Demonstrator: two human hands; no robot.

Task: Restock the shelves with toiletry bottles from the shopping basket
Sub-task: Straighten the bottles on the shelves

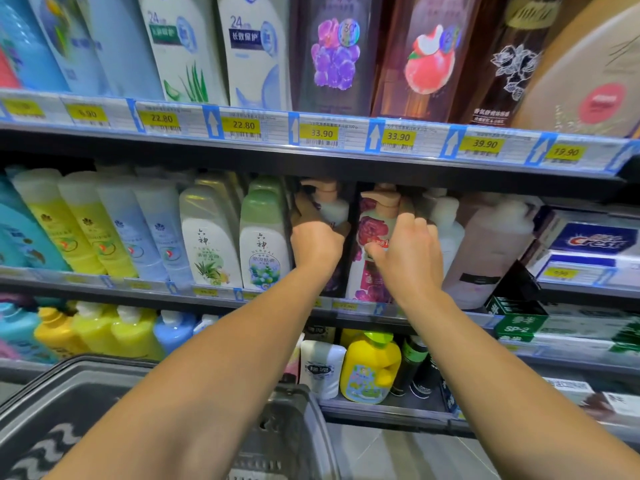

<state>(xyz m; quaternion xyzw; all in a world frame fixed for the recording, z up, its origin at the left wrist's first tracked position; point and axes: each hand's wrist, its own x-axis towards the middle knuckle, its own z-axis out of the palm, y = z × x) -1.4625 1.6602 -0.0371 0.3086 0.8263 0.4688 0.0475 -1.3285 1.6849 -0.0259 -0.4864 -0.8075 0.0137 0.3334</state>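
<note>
Two pump bottles stood side by side near the front edge of the middle shelf, both with tan pump heads close under the shelf above. The left hand was curled round the darker pump bottle, fingers wrapped over its shoulder, probably to push it back into its slot and square it with its neighbours. The right hand lay on the rose-printed pump bottle just beside it, fingers bent over the shoulder and thumb on the label; whether it truly gripped or only steadied the bottle could not be told. Holding each bottle high, near the neck, would keep the tall pumps from tipping in the tight gap.

To the left along the same shelf stood two pale herbal bottles, touching the darker one, then a row of yellow and blue tubes. To the right stood a white pump bottle and a pinkish one, then toothpaste boxes at the shelf's right end. The upper shelf carried tall bottles above a strip of yellow price tags.

The grey shopping basket sat below the forearms at the lower left; its contents were hidden by the arms.
</note>
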